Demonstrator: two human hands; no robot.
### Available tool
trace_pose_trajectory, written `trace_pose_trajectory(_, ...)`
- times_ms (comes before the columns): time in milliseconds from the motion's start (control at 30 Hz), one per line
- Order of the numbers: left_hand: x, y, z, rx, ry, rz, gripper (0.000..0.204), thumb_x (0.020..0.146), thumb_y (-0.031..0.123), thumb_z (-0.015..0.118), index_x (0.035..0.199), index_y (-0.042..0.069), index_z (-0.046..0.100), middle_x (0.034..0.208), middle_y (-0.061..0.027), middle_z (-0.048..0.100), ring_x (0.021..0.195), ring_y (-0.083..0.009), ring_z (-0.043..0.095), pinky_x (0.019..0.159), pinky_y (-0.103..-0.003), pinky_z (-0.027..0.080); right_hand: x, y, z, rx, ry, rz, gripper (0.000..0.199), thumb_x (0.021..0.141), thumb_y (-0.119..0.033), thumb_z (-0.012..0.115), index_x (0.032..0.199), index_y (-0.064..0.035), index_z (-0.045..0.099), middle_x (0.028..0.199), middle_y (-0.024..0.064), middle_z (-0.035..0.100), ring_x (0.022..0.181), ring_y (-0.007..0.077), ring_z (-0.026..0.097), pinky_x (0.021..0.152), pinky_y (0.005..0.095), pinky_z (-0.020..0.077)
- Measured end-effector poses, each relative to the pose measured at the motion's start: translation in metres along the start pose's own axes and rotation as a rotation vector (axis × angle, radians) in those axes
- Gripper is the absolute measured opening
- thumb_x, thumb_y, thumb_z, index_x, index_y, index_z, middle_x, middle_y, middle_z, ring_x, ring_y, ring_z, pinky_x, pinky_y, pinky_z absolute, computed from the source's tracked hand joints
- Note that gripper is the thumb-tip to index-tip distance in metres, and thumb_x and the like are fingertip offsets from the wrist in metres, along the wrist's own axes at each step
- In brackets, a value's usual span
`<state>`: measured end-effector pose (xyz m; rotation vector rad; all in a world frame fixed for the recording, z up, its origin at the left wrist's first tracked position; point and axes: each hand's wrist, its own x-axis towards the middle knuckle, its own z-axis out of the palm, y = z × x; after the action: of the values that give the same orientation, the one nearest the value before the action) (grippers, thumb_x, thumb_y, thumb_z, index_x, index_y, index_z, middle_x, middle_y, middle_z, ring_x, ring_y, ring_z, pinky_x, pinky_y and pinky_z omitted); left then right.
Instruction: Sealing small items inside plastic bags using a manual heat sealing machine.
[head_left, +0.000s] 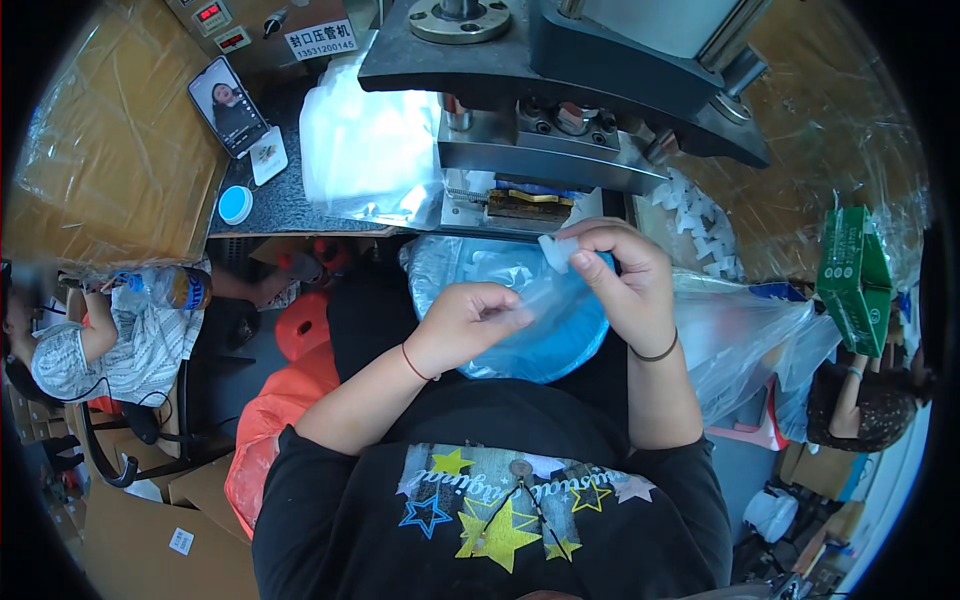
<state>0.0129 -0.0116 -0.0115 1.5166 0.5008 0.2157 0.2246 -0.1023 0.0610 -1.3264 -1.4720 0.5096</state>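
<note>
At the far left we see another person (110, 340) seated with a bottle (165, 288), cut off by the dark rim. A phone (228, 105) leans propped on the dark bench (290, 200), angled so its screen faces our seat, with a small round blue-and-white lid (236, 204) below it. Our left hand (468, 322) is curled closed around the edge of a thin clear plastic bag (555, 290), holding it taut over the blue basin (520, 310) in our lap, probably so that anything dropped lands there. Our right hand (625, 280) pinches a small white plastic piece (556, 250) at the bag's upper edge, thumb and fingers shut on it. Both hands work just under the press machine (560, 90), close to its yellow die (530, 203). What the bag holds is too filmy to make out, and our palms hide most of it. Loose white pieces (700, 225) lie to the right, then a green carton (855, 275), and another person (865, 400), half hidden
</note>
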Motion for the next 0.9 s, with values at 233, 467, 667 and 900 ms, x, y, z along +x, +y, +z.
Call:
trace_pose_trajectory(233,0.002,-0.002,0.011,-0.488,-0.261,-0.114,0.030,0.102,0.024,0.061,0.115,-0.002,0.067,0.103,-0.0119,0.073,0.091,-0.0201,0.072,0.086,-0.031,0.056,-0.006,0.010,-0.030,0.040,-0.252,0.211,0.016,0.098,-0.017,0.060,0.095,-0.0014,0.059,0.098,0.0102,0.065,0.090,0.0187,0.062,0.081,0.0290,0.0481)
trace_pose_trajectory(467,0.013,0.001,0.001,-0.541,-0.246,-0.271,0.031,0.099,0.017,0.062,0.124,-0.002,0.062,0.109,-0.0142,0.071,0.097,-0.0223,0.072,0.083,-0.033,0.059,-0.015,0.047,-0.088,-1.205,0.196,0.258,0.032,0.092,-0.023,0.067,0.122,-0.0112,0.063,0.119,0.0177,0.063,0.104,0.0401,0.064,0.087,0.0476,0.0527)
trace_pose_trajectory(667,0.045,0.004,-0.028,-0.717,-0.035,-0.149,0.022,0.095,0.005,0.062,0.115,-0.002,0.066,0.103,-0.0136,0.072,0.089,-0.0222,0.073,0.079,-0.032,0.058,-0.026,0.078,-0.104,-1.228,0.034,0.478,0.029,0.088,-0.018,0.069,0.116,-0.0189,0.063,0.110,0.0164,0.061,0.096,0.0402,0.064,0.080,0.0475,0.0535)
trace_pose_trajectory(900,0.032,-0.005,-0.051,0.281,0.592,0.225,0.046,0.094,0.020,0.067,0.133,0.002,0.050,0.115,-0.0184,0.065,0.104,-0.0339,0.067,0.084,-0.043,0.056,-0.030,0.085,-0.106,-1.233,0.048,0.395,0.023,0.088,-0.012,0.066,0.110,-0.0109,0.064,0.110,0.0180,0.062,0.095,0.0405,0.063,0.080,0.0484,0.0531)
